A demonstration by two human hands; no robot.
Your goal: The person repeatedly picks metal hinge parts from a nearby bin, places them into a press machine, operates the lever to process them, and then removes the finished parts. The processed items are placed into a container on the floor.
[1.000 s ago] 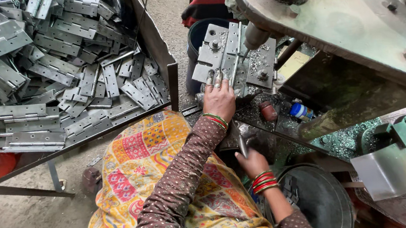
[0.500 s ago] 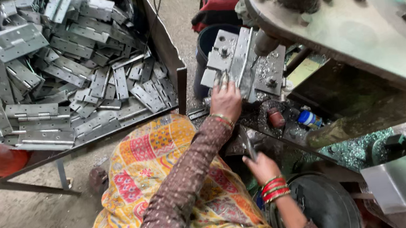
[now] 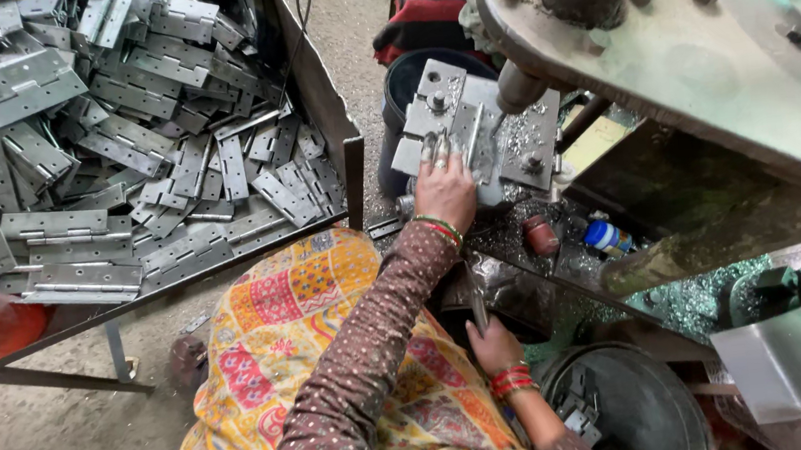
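Observation:
My left hand reaches forward onto the grey die block of a press, fingers laid flat on a narrow metal hinge plate lying on it. My right hand is lower and nearer my body, closed around a thin upright metal strip at the edge of the machine bed. Both wrists carry bangles, and a brown dotted sleeve covers my left arm. A yellow patterned cloth covers my lap.
A large metal tray on the left holds several grey hinge plates. The press's green arm overhangs the die. A dark bucket, a blue-capped bottle, metal shavings and a round black bin surround it. Someone in striped clothing is behind.
My left hand stays on the die with its fingers pushed slightly further onto the plate. My right hand keeps its grip on the strip. The view has shifted a little.

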